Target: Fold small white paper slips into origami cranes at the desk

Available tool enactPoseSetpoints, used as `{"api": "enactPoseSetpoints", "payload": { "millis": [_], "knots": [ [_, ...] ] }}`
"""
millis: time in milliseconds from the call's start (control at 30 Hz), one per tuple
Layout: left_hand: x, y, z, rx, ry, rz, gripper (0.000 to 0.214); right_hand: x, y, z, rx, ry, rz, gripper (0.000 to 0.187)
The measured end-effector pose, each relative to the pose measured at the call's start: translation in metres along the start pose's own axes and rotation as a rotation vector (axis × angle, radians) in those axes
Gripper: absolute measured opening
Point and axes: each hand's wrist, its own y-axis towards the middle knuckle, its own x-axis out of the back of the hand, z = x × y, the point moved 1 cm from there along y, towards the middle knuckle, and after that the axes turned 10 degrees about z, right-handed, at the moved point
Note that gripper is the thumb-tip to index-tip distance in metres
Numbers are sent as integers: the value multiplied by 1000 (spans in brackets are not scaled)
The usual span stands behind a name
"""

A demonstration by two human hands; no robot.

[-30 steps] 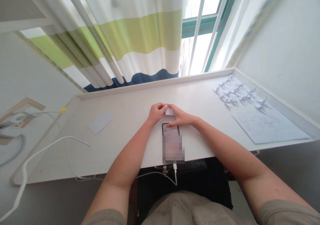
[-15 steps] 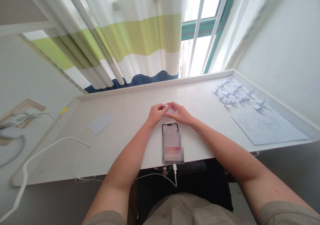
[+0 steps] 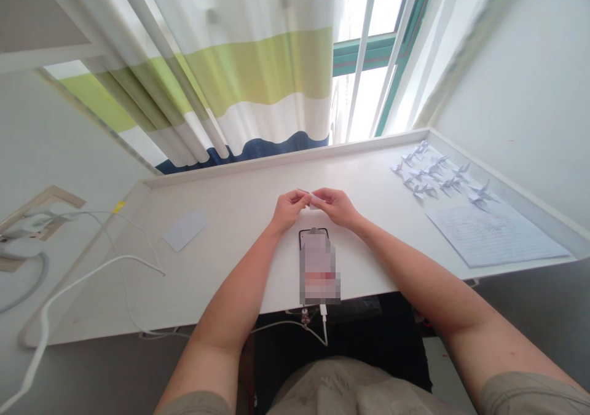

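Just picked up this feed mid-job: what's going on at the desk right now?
A person sits at a white desk and pinches a small folded piece of white paper between the left hand and right hand, held just above the desk. A phone on a charging cable lies just below the hands. A cluster of finished paper cranes sits at the far right above a lined sheet; a blank slip lies to the left.

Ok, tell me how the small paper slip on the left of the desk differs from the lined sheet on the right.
The paper slip is small and looks blank; the lined sheet is much larger and covered in ruled, written lines. The slip lies alone on bare desk near the white cables; the sheet sits beside a cluster of folded paper cranes. Both lie flat, pale, and untouched by either hand.
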Motion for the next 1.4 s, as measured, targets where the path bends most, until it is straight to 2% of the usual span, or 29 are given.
{"api": "enactPoseSetpoints", "payload": {
  "millis": [333,500,600,700,900,1000,1167,1400],
  "knots": [
    [-1,1,0,-23,11,-21,49,3,1,4,-42,216,-1,50],
    [0,0,1,-12,39,-40,48,3,-1,10,-30,169,26,46],
    [0,0,1,-2,31,-38,47,2,-2,12,-15,123,95,46],
    [-1,0,0,7,12,-33,46,0,-2,12,-11,167,142,48],
    [-2,-1,-2,29,19,-31,38,-3,-3,12,-26,253,143,49],
    [-1,-2,-3,46,43,-36,32,-1,-1,10,-48,255,91,45],
    [2,-1,-4,39,-4,-101,24,7,4,1,-151,237,-170,26],
    [3,-1,-3,88,-26,-174,22,7,3,4,-188,321,-136,28]
  ]
}}
